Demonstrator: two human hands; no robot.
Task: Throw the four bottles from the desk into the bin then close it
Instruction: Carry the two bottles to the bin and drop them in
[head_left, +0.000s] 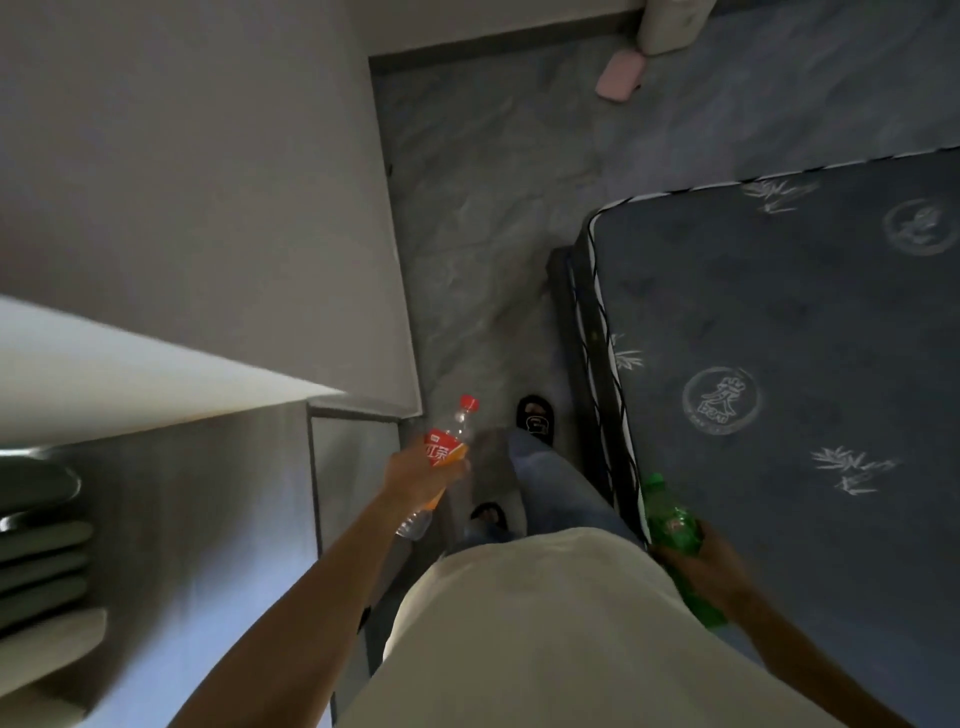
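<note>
Bottles are in both our hands as we look straight down at ourselves. Our left hand (415, 475) is wrapped around the middle of a clear bottle with a red label (444, 457); its red cap (468, 402) points up and away from us, and its clear base sticks out below the hand, so the bottle tilts. Our right hand (704, 564) grasps a green bottle (672, 525) low on its body, with the green cap end toward the top of the view and the base showing past the wrist. The two bottles are well apart, one on each side of our pale shirt (519, 623).

Below us we see blue jeans (556, 483) and two dark slippers (535, 418) on a grey marbled floor (478, 208). On our right, the green bottle hangs over the edge of a dark mattress (779, 338) printed with pale round emblems and leaf sprigs. On our left stands a grey wall (182, 156), with a white edge (130, 374) jutting out beneath it; we cannot tell what that edge belongs to. At the far left some blurred grey-green shapes (41, 545) show, too unclear to name. Far off on the floor lies a pink object (621, 75) beside a pale leg of furniture
</note>
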